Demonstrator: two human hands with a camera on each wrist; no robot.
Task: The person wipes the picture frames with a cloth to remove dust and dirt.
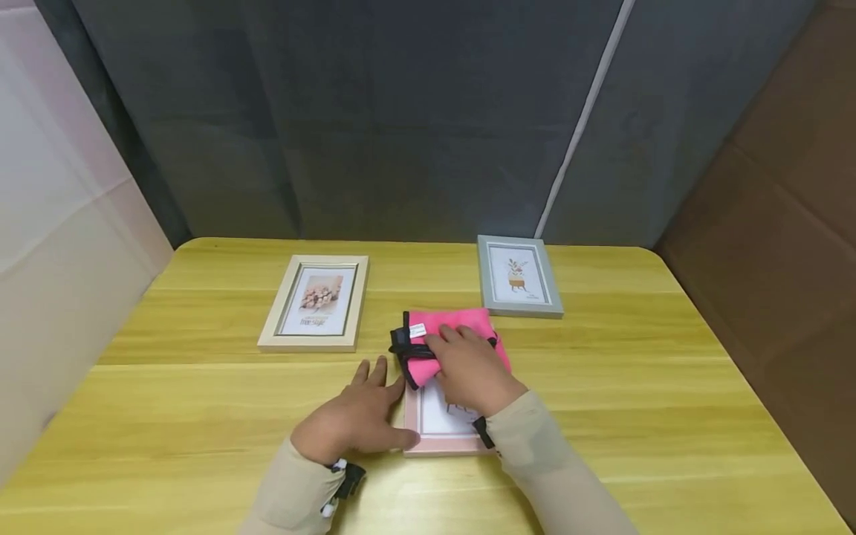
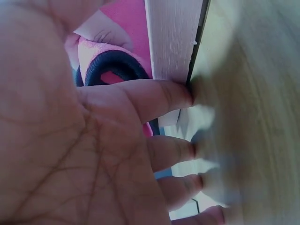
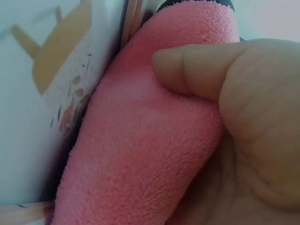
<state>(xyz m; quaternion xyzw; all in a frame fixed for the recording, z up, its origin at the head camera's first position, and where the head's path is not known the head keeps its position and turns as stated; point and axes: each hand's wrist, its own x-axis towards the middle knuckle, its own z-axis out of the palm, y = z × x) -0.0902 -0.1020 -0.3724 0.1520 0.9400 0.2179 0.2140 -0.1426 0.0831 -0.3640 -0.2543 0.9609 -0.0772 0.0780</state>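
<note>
A pink picture frame [image 1: 443, 446] lies flat on the table, its upper part covered by a folded pink fuzzy cloth [image 1: 461, 321] with black edging, a black strap and a small white label. My right hand [image 1: 471, 371] grips this cloth against the frame's face; the right wrist view shows the thumb pressed into the plush fabric [image 3: 131, 140]. With fingers spread, my left hand [image 1: 354, 423] rests at the frame's left side, thumb on its lower left corner. In the left wrist view, a finger touches the frame's side edge [image 2: 171, 42] near the tabletop.
A cream picture frame [image 1: 274, 327] with a flower print lies at the back left. Further back on the right is a grey-blue frame [image 1: 521, 308] with a plant print. The wooden table [image 1: 642, 416] ends at a dark curtain [image 1: 401, 134] behind.
</note>
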